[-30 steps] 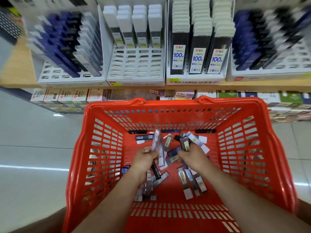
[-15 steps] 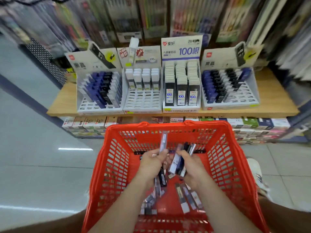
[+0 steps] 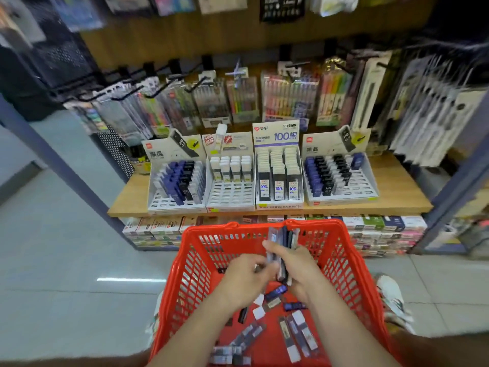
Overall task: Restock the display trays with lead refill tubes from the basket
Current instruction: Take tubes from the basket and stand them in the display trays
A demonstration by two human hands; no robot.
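R hand (image 3: 300,263): fingers curl round a bunch of lead tubes (image 3: 283,241), just above the red basket (image 3: 190,263). L hand (image 3: 244,278): fingers pinch one blurry tube (image 3: 266,266) beside it. Display trays (image 3: 230,198) sit on shelf (image 3: 397,193).

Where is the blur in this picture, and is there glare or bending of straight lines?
Head view: motion blur smears the hanging packs and the lead refill tubes in the right hand; the display trays are fairly sharp; a glare streak lies on the floor; the wide lens slants the shelf post.
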